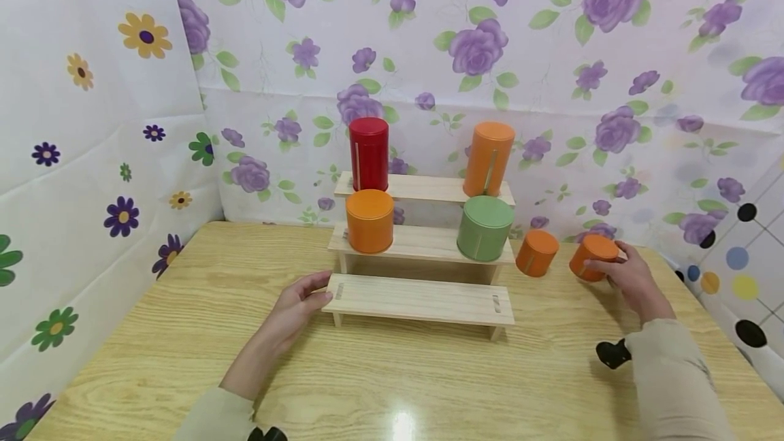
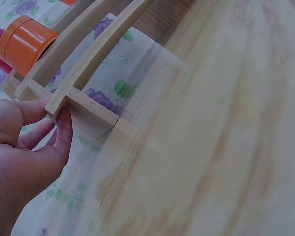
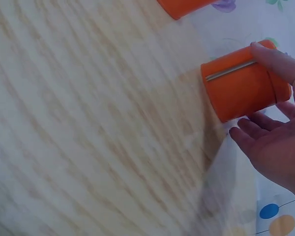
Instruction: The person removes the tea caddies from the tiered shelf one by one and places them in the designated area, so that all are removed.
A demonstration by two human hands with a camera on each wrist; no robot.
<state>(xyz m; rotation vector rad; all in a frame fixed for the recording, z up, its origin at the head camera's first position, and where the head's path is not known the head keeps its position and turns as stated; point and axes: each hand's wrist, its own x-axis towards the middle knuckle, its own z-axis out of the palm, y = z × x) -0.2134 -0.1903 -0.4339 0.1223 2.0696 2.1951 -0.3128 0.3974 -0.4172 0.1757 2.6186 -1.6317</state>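
My left hand (image 1: 298, 309) pinches the left end of the lowest step of a pale wooden tiered shelf (image 1: 416, 298), thumb above and fingers beneath in the left wrist view. At the table's right side, my right hand (image 1: 637, 281) has its thumb and fingers around a small orange canister (image 1: 593, 258). The thumb lies on that canister's side by a pale vertical strip in the right wrist view. Another small orange canister (image 1: 537, 254) stands just to its left.
A red canister (image 1: 370, 155) and a tall, leaning orange canister (image 1: 488, 158) occupy the top step. The middle step bears a wide orange canister (image 1: 370, 223) and a green canister (image 1: 485, 230). Flowered cloth (image 1: 398, 39) hangs behind the wooden table (image 1: 392, 373).
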